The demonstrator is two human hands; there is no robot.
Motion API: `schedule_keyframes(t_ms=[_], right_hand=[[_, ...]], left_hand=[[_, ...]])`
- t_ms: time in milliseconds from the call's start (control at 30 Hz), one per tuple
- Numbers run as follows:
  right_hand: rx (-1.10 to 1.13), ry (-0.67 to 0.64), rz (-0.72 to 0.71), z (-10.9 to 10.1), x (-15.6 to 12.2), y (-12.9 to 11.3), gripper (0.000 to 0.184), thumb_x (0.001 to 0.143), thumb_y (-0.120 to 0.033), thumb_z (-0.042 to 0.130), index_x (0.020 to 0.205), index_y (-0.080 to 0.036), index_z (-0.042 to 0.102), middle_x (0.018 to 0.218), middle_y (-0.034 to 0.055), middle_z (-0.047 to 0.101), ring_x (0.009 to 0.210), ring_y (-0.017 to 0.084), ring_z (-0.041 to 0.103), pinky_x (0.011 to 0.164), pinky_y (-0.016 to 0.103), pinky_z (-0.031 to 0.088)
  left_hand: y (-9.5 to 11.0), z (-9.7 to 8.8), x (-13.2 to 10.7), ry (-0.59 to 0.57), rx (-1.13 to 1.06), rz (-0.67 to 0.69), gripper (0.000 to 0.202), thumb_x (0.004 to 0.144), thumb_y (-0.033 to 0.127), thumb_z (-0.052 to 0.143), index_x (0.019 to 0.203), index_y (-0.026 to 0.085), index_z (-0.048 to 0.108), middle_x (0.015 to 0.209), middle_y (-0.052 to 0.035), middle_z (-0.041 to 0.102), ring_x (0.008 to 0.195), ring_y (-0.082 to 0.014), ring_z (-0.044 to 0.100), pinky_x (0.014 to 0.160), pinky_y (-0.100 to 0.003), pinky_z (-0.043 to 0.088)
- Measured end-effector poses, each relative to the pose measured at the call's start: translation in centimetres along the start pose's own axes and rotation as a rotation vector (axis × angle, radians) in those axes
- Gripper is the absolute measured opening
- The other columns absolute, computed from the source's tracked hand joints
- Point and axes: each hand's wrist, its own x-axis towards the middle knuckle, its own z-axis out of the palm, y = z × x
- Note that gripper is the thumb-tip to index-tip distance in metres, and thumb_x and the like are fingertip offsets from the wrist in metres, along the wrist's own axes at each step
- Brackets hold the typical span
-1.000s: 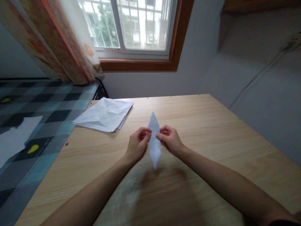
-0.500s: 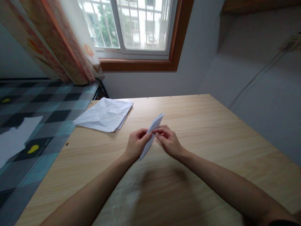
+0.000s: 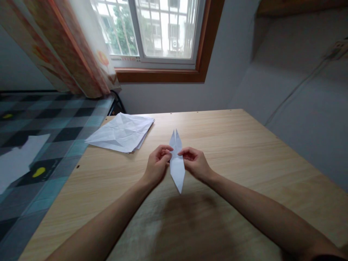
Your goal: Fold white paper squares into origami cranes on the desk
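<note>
A folded white paper (image 3: 177,168), long and narrow like an origami piece, is held up between my two hands over the table. Its far end splits into two thin points, and the near end tapers to one tip. My left hand (image 3: 159,161) pinches its left edge near the middle with thumb and fingers. On the opposite edge, my right hand (image 3: 194,161) grips the paper in a similar pinch. The flat face is turned towards me.
Creased white sheets (image 3: 122,132) lie in a pile at the table's far left corner. The pale wooden table (image 3: 244,163) stands below a window (image 3: 165,29). A checked bedspread (image 3: 62,145) on the left bears another white paper piece (image 3: 21,156).
The folded paper has turned from a slanted, edge-on position to lie nearly straight, with its face and split far end showing. My left fingers have shifted along its left edge.
</note>
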Motion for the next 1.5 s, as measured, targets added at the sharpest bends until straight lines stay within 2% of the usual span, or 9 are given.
schedule_keyframes(t_ms=[133,300,467,600,733,967,1133,1333,1500], right_hand=[[-0.007,0.041,-0.014,-0.1,0.0,-0.6,0.018,0.069,-0.032,0.080,0.078,-0.019,0.071,0.078,0.0016,0.072,0.074,0.017,0.065,0.072,0.030,0.052],[-0.088,0.083,-0.028,-0.1,-0.1,-1.2,0.023,0.072,-0.036,0.079,0.065,-0.018,0.066,0.066,-0.0004,0.065,0.063,0.013,0.057,0.064,0.028,0.045],[-0.010,0.125,0.020,0.2,-0.1,-1.4,0.035,0.062,-0.035,0.085,0.079,-0.021,0.059,0.063,-0.0054,0.060,0.057,0.011,0.055,0.058,0.025,0.043],[0.022,0.102,0.072,0.2,0.0,-1.3,0.044,0.064,-0.039,0.084,0.096,-0.021,0.060,0.058,-0.0083,0.056,0.051,0.010,0.052,0.053,0.023,0.041],[-0.031,0.059,0.068,-0.1,0.1,-1.2,0.030,0.069,-0.043,0.080,0.074,-0.019,0.061,0.058,-0.0049,0.058,0.051,0.009,0.050,0.052,0.024,0.039],[-0.037,0.020,0.100,0.0,-0.1,-1.6,0.033,0.067,-0.045,0.081,0.069,-0.020,0.059,0.057,-0.0050,0.057,0.049,0.009,0.050,0.050,0.024,0.039],[-0.010,0.031,0.109,0.0,-0.1,-1.5,0.038,0.069,-0.053,0.077,0.070,-0.020,0.060,0.058,-0.0036,0.058,0.050,0.010,0.051,0.050,0.024,0.040],[-0.085,0.148,0.053,-0.2,0.0,-1.3,0.037,0.071,-0.050,0.077,0.064,-0.019,0.057,0.054,-0.0038,0.056,0.047,0.010,0.049,0.046,0.023,0.038],[-0.109,0.250,0.032,0.0,-0.2,-1.6,0.034,0.074,-0.049,0.074,0.072,-0.020,0.058,0.052,-0.0046,0.057,0.042,0.010,0.049,0.042,0.023,0.039]], left_hand=[[0.0,-0.3,0.0,-0.050,0.033,-0.003,0.019,0.068,0.021,0.061,0.086,0.016,0.067,0.068,0.0010,0.063,0.063,-0.0124,0.056,0.059,-0.023,0.042],[0.1,0.0,-0.1,-0.091,0.118,0.060,0.023,0.065,0.024,0.076,0.083,0.014,0.065,0.077,-0.0020,0.068,0.069,-0.0135,0.060,0.065,-0.025,0.045],[-0.1,0.4,-0.1,-0.027,0.093,0.099,0.025,0.065,0.024,0.077,0.074,0.016,0.055,0.065,0.0031,0.062,0.061,-0.0100,0.056,0.060,-0.021,0.043],[0.1,0.6,-0.1,-0.073,-0.010,0.017,0.037,0.063,0.022,0.077,0.087,0.019,0.050,0.065,0.0035,0.067,0.060,-0.0109,0.060,0.059,-0.020,0.043],[0.4,0.4,-0.1,-0.072,-0.013,-0.055,0.054,0.062,0.025,0.079,0.108,0.019,0.052,0.064,0.0051,0.067,0.054,-0.0104,0.057,0.055,-0.020,0.041],[-0.2,0.0,0.0,-0.059,0.088,-0.036,0.029,0.071,0.041,0.075,0.070,0.016,0.060,0.057,0.0029,0.057,0.050,-0.0081,0.047,0.048,-0.021,0.034],[-0.1,0.0,0.0,-0.120,0.113,-0.035,0.028,0.073,0.040,0.073,0.069,0.016,0.058,0.059,0.0031,0.058,0.053,-0.0089,0.049,0.051,-0.021,0.037],[0.0,0.4,-0.3,-0.078,0.103,0.041,0.030,0.074,0.035,0.073,0.092,0.020,0.053,0.067,0.0060,0.059,0.053,-0.0086,0.052,0.053,-0.021,0.041],[0.5,0.8,-1.0,-0.118,0.404,0.220,0.019,0.071,0.026,0.076,0.076,0.017,0.059,0.083,-0.0006,0.061,0.063,-0.0093,0.054,0.057,-0.021,0.043]])
